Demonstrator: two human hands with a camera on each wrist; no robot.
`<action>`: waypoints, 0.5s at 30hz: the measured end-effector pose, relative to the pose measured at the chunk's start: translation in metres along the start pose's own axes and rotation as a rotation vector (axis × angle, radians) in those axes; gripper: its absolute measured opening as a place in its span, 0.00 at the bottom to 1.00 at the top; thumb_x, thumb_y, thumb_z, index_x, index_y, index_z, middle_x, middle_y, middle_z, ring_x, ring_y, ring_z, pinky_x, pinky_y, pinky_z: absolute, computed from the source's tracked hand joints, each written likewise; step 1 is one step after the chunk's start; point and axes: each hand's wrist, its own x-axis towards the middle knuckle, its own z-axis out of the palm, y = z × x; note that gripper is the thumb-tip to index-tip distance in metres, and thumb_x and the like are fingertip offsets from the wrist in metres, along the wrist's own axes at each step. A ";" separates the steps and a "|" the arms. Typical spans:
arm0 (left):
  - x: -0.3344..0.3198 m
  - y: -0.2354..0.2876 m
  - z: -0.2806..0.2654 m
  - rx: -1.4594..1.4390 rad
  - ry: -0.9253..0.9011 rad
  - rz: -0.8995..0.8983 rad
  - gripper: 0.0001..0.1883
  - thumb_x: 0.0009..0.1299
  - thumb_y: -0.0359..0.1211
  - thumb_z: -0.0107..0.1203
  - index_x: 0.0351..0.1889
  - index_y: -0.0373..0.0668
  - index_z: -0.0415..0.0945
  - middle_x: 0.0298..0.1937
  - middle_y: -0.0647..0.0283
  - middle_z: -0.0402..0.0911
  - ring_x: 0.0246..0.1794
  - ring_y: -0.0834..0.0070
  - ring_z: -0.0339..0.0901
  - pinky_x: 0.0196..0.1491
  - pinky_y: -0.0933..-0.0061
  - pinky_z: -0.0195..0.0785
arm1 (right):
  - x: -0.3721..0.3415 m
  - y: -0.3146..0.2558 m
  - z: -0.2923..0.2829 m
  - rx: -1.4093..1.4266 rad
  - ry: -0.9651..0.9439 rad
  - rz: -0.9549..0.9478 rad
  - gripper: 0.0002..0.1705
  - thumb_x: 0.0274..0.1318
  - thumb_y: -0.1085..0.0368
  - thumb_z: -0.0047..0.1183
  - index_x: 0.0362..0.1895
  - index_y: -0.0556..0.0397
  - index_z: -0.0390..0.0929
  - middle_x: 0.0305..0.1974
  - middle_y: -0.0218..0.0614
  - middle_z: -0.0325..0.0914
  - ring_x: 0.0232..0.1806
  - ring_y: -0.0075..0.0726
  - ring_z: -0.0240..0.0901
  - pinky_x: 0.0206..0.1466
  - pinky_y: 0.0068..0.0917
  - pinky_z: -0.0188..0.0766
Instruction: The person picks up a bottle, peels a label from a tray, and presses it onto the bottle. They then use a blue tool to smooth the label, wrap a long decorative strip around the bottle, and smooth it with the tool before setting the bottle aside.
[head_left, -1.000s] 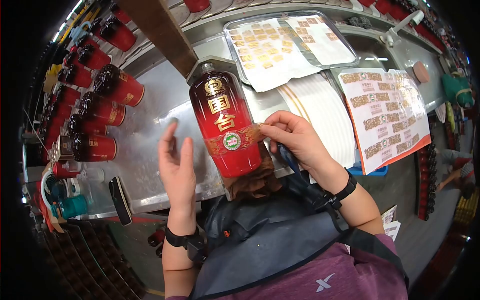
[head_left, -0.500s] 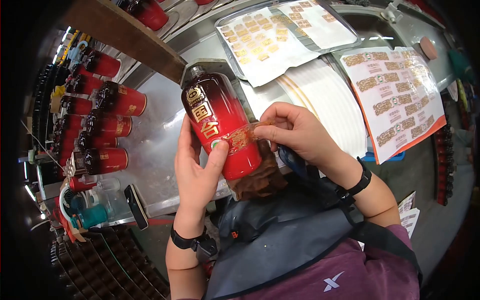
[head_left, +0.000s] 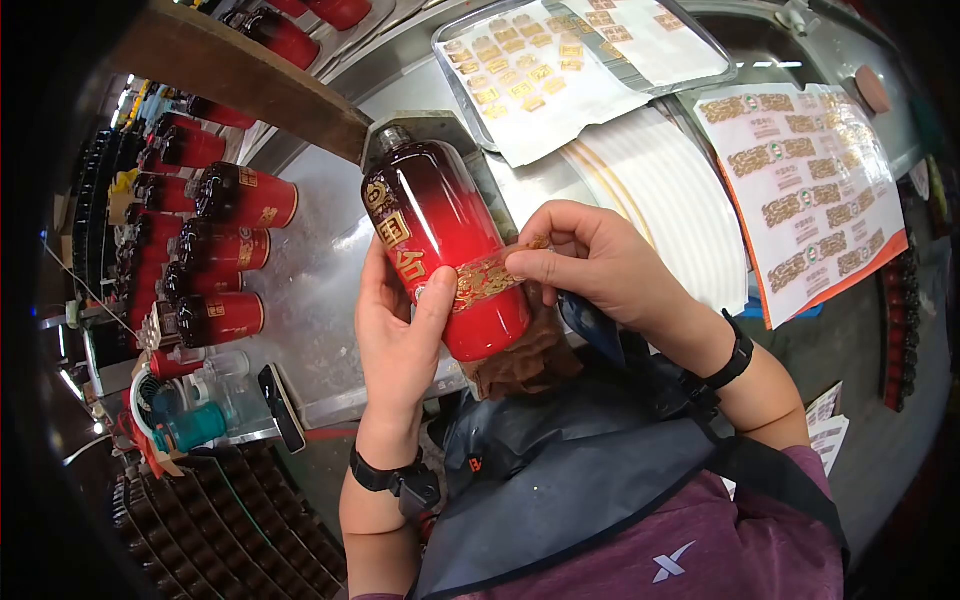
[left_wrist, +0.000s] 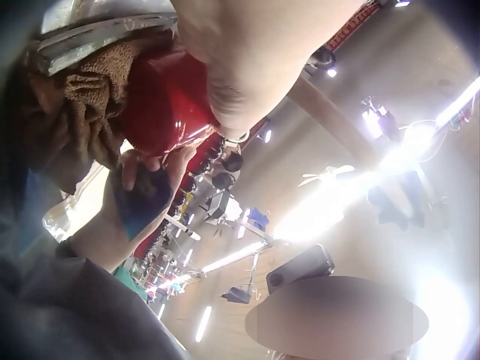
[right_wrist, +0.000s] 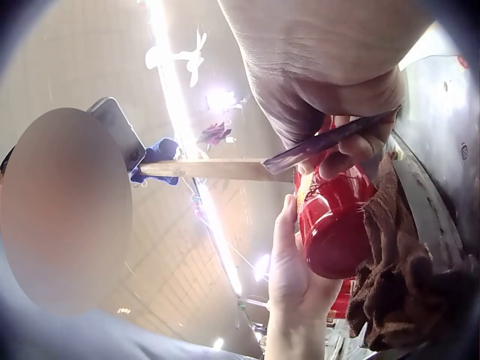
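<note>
A dark-to-red bottle [head_left: 440,210] with gold characters lies tilted, its base over a brown cloth [head_left: 525,362]. The left hand [head_left: 400,340] grips its lower left side, thumb on the front at the edge of a gold patterned band [head_left: 482,279]. At the bottle's right side, the right hand [head_left: 590,262] pinches the band's free end between thumb and fingers. In the right wrist view the bottle's red base [right_wrist: 337,232] shows between both hands, and a dark flat strip crosses below the right palm. The left wrist view shows the red base [left_wrist: 166,105] beside the cloth.
Similar bottles [head_left: 247,195] stand or lie at the left, near a phone [head_left: 281,408] and a teal-lidded jar [head_left: 197,425]. Behind the bottle is a wooden post [head_left: 250,75]. A tray [head_left: 733,72] of gold labels and a label sheet [head_left: 800,190] lie at the right.
The left hand has come from beside the bottle to grip it, thumb on the band. The bottle has turned, moving its characters and green emblem leftward. The right hand still pinches the band's end.
</note>
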 end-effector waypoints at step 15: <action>0.000 -0.006 -0.004 0.049 -0.015 -0.012 0.39 0.65 0.27 0.63 0.72 0.33 0.56 0.60 0.55 0.74 0.58 0.71 0.75 0.62 0.68 0.68 | 0.003 0.010 -0.001 0.048 -0.010 -0.005 0.10 0.63 0.63 0.61 0.40 0.55 0.76 0.30 0.26 0.79 0.29 0.14 0.72 0.32 0.16 0.69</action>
